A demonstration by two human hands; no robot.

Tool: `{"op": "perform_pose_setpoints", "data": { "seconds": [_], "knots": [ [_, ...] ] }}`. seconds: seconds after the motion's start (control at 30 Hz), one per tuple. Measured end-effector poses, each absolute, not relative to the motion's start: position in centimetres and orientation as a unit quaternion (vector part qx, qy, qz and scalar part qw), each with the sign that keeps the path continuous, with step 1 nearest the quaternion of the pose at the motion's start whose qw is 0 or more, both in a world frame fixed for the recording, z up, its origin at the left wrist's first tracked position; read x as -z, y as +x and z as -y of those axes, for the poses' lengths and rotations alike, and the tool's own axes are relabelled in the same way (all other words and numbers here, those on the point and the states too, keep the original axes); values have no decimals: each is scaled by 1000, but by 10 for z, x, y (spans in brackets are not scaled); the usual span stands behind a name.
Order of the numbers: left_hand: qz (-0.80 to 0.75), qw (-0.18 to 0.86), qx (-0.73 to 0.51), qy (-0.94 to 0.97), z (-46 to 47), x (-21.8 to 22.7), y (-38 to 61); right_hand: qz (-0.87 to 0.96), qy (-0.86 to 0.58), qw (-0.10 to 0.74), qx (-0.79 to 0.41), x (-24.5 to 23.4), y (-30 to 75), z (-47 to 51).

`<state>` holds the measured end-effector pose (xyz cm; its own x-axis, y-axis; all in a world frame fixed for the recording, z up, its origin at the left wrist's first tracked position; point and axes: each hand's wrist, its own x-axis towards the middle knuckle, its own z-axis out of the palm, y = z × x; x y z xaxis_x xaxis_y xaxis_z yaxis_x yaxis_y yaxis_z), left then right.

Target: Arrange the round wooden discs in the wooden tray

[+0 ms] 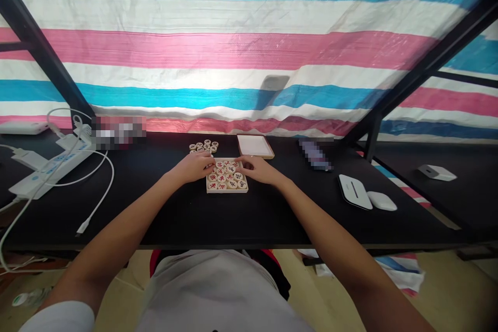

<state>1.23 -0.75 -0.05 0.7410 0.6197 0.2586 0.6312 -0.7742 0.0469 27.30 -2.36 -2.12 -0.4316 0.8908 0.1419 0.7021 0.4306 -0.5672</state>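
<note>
A small wooden box (227, 190) sits on the black table (202, 218), filled with several round chess pieces (227, 177) marked in red. My left hand (194, 166) rests at the box's left far corner, fingers curled and pinched over the pieces. My right hand (257, 168) is at the box's right far corner, its fingertips pressed on a piece. A loose group of round pieces (203, 146) lies just behind my left hand. The box's lid (255, 146) lies flat behind my right hand.
A white power strip (50, 166) with cables lies at the left. Two white devices (365, 194) sit to the right, with a white box (436, 172) on the neighbouring table. A striped tarp (249, 52) hangs behind, framed by black poles.
</note>
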Motion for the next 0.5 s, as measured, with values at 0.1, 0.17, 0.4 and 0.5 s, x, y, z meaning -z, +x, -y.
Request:
{"op": "perform_pose_setpoints", "data": {
  "seconds": [0.1,0.17,0.4,0.5],
  "knots": [
    [297,15,157,-942,11,2,17,820,-486,217,-212,23,273,22],
    [271,3,160,-949,14,3,20,821,-482,219,-214,25,273,21],
    [231,-26,143,-962,17,10,26,822,-478,217,-221,24,272,21],
    [234,-33,143,-961,16,12,25,822,-479,216,-220,22,272,22]
  ]
}}
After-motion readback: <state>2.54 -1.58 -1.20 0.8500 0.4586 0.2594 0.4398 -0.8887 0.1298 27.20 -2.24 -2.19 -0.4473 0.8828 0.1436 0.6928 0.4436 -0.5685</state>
